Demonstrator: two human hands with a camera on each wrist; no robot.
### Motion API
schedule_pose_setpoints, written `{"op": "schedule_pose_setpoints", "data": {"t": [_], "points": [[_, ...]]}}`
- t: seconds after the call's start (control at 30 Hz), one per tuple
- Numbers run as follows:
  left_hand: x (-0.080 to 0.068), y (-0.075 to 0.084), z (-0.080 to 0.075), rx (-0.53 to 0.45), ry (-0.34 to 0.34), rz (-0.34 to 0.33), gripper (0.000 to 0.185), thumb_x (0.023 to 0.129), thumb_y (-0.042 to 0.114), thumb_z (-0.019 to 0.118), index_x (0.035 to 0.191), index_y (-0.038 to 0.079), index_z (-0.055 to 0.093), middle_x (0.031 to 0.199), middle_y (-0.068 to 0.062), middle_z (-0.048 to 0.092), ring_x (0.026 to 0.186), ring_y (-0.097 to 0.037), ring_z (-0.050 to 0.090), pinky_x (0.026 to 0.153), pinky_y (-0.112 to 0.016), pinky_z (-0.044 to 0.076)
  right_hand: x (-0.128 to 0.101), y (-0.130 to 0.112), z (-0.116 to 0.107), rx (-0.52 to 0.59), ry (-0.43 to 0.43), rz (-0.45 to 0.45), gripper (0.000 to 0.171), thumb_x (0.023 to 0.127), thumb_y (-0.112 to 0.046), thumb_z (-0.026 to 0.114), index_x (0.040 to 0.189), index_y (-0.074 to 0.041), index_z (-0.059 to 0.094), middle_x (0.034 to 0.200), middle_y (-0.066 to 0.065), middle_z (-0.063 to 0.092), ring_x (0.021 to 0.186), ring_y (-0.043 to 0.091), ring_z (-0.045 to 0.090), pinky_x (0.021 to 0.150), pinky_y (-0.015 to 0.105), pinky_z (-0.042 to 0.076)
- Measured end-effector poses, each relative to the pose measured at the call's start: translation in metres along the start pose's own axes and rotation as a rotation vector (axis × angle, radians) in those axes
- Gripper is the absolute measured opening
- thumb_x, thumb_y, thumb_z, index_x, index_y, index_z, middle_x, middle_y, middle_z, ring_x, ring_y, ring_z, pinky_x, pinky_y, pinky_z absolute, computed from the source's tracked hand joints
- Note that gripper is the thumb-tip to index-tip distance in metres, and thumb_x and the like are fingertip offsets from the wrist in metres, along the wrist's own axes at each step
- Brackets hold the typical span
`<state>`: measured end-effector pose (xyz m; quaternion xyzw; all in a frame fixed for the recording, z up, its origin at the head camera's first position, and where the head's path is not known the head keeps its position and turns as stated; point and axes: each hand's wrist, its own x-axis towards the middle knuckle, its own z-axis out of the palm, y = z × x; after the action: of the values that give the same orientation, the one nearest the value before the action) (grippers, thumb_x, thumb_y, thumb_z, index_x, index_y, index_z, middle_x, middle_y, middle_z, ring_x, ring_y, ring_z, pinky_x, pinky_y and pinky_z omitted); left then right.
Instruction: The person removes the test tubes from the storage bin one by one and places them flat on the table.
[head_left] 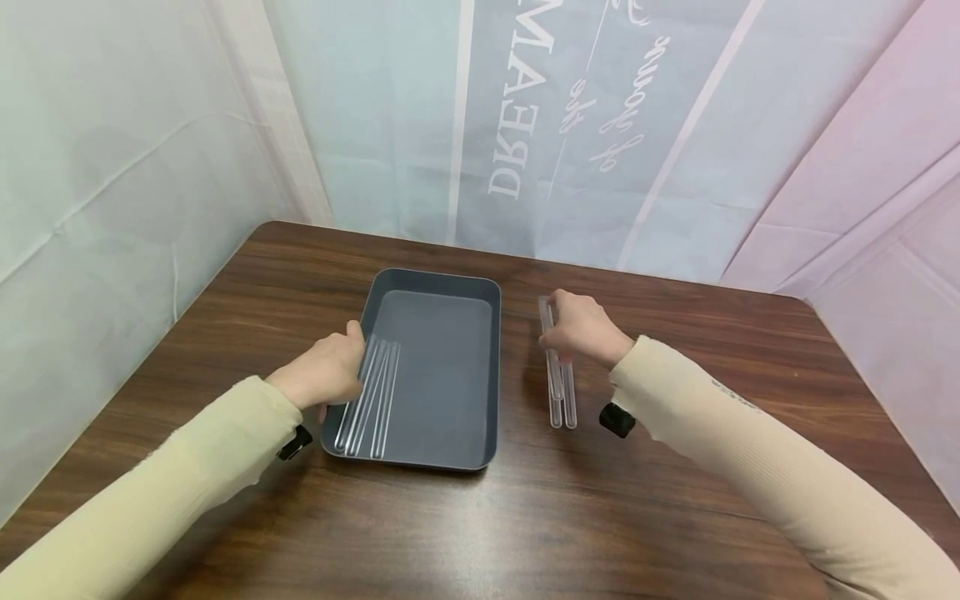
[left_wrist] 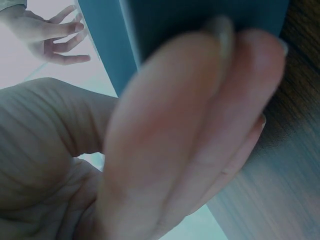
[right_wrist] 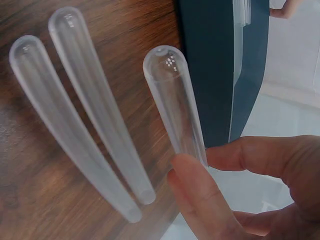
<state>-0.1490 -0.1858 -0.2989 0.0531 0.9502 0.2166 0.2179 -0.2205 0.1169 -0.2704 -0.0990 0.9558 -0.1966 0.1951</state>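
A dark wooden table [head_left: 525, 517] filled the lower view, with pale printed sheets hung behind it. At its centre sat a grey rectangular tray [head_left: 450, 375], its long sides running from twelve to six o'clock. Along the tray's nine o'clock wall lay several clear tubes [head_left: 372, 400], side by side and touching.

The left hand [head_left: 322, 371] rested at the tray's nine o'clock rim, fingers held together and fairly straight against the wall; the left wrist view showed them blurred and close, and whether they gripped anything could not be told.

At the tray's three o'clock, just beside it on the wood, two more clear tubes [right_wrist: 85, 125] lay parallel and touching. The right hand [head_left: 581, 329] sat over their twelve o'clock ends, and pinched a third clear tube [right_wrist: 175, 115] between thumb and forefinger, lifted slightly off the table, rounded closed end pointing away from the fingers.
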Motion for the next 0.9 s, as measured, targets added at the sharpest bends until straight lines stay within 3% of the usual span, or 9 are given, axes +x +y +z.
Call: {"op": "schedule_pose_setpoints", "data": {"t": [0.2, 0.57, 0.67, 0.8, 0.9], "points": [[0.0, 0.0, -0.001, 0.003, -0.001, 0.0, 0.07, 0.079, -0.009, 0.047, 0.136, -0.022, 0.008, 0.067, -0.026, 0.056, 0.034, -0.022, 0.058, 0.036, -0.03, 0.05, -0.002, 0.009, 0.0, 0.002, -0.003, 0.028, 0.065, 0.087, -0.011, 0.06, 0.143, 0.006, 0.031, 0.13, 0.033, 0.05, 0.066, 0.023, 0.071, 0.084, 0.043, 0.057], [0.0, -0.001, 0.001, -0.001, -0.011, 0.0, 0.074, 0.08, -0.009, 0.046, 0.138, -0.022, 0.003, 0.068, -0.027, 0.059, 0.034, -0.021, 0.057, 0.036, -0.03, 0.05, -0.006, 0.028, 0.002, 0.022, 0.003, 0.07, 0.067, 0.086, -0.01, 0.059, 0.145, 0.006, 0.029, 0.122, 0.033, 0.055, 0.062, 0.018, 0.07, 0.085, 0.043, 0.057], [0.001, -0.002, 0.002, -0.001, -0.012, -0.001, 0.075, 0.08, -0.009, 0.046, 0.139, -0.022, 0.002, 0.067, -0.026, 0.058, 0.034, -0.021, 0.057, 0.036, -0.03, 0.05, -0.008, 0.032, 0.002, 0.019, 0.004, 0.072, 0.067, 0.086, -0.01, 0.059, 0.145, 0.006, 0.029, 0.109, 0.029, 0.063, 0.063, 0.021, 0.07, 0.087, 0.045, 0.055], [0.0, -0.002, 0.003, 0.001, -0.013, -0.001, 0.075, 0.08, -0.009, 0.046, 0.139, -0.021, 0.002, 0.063, -0.022, 0.057, 0.034, -0.021, 0.057, 0.036, -0.03, 0.05, -0.009, 0.038, 0.003, 0.009, -0.005, 0.066, 0.068, 0.087, -0.011, 0.058, 0.144, 0.007, 0.029, 0.078, 0.016, 0.066, 0.064, 0.023, 0.07, 0.086, 0.046, 0.055], [0.0, -0.002, 0.004, 0.0, -0.011, 0.007, 0.074, 0.08, -0.009, 0.046, 0.139, -0.021, 0.003, 0.06, -0.02, 0.056, 0.033, -0.02, 0.057, 0.036, -0.029, 0.05, -0.01, 0.042, 0.004, -0.001, -0.004, 0.068, 0.067, 0.087, -0.011, 0.059, 0.143, 0.008, 0.03, 0.072, 0.012, 0.065, 0.063, 0.022, 0.069, 0.088, 0.047, 0.055]]}}
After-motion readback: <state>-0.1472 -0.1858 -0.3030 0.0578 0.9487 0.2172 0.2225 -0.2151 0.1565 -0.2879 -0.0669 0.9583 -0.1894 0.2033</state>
